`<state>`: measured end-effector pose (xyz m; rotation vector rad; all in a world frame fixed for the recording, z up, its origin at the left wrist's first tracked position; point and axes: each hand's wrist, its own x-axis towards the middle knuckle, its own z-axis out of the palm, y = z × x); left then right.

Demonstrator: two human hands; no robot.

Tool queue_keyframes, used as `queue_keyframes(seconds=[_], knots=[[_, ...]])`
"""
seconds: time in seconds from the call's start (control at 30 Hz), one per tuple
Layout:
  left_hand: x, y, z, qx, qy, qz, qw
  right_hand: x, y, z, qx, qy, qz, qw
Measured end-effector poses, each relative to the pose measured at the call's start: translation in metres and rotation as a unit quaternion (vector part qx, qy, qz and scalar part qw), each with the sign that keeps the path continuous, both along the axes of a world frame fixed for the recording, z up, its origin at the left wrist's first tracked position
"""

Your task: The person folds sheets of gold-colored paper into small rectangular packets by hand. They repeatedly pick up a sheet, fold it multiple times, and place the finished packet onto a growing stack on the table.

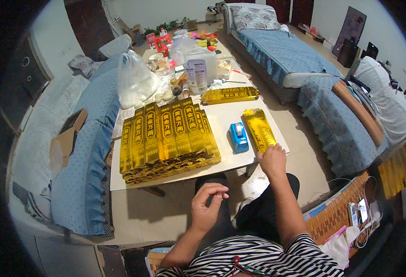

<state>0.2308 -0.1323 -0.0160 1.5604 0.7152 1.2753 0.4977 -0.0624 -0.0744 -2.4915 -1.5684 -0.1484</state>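
Note:
My right hand [274,161] rests its fingertips on the near end of a flat stack of gold foil paper pieces [259,128] at the table's right edge. Whether the fingers pinch a piece is hidden by the hand. Over my lap, my left hand [206,204] holds nothing, its fingers bent and its thumb apart from them. A blue tape dispenser [239,138] with a clear roll stands just left of the foil stack. Farther left, gold foil folded boxes [168,133] bearing printed writing lie side by side in layers near the front edge.
More flat gold foil pieces [230,95] lie across the table [223,119]. Behind them stand a white pouch [196,76], a translucent plastic jug [206,57] and a filled plastic bag [133,81]. Blue-covered seats [92,117] flank the table. A phone [362,210] with cables lies right of me.

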Motion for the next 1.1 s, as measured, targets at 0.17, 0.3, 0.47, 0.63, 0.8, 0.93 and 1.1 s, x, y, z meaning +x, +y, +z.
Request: queue_keyframes(seconds=[0.17,0.3,0.47,0.63,0.8,0.93,1.1], knots=[[-0.001,0.0,0.003,-0.129,-0.027,-0.039,0.991,0.001,-0.007,0.032,-0.022,0.094,0.014,0.995],[0.004,0.007,0.005,-0.2,-0.073,-0.1,0.972,0.006,-0.023,0.044,0.101,0.062,0.033,0.992],[0.025,0.015,0.013,-0.197,-0.157,-0.135,0.958,-0.012,-0.06,0.082,0.397,-0.034,0.199,0.896],[0.048,0.027,0.03,-0.215,-0.269,-0.171,0.923,-0.066,-0.099,0.111,0.305,0.022,0.474,0.826],[0.039,0.028,0.039,-0.166,-0.376,-0.21,0.887,-0.055,-0.105,0.1,0.327,0.408,0.356,0.775],[0.039,0.023,0.053,-0.151,-0.394,-0.189,0.887,-0.063,-0.1,0.088,0.315,0.678,0.294,0.596],[0.043,0.015,0.059,-0.162,-0.434,-0.177,0.868,-0.08,-0.114,0.115,0.198,0.88,0.246,0.355]])
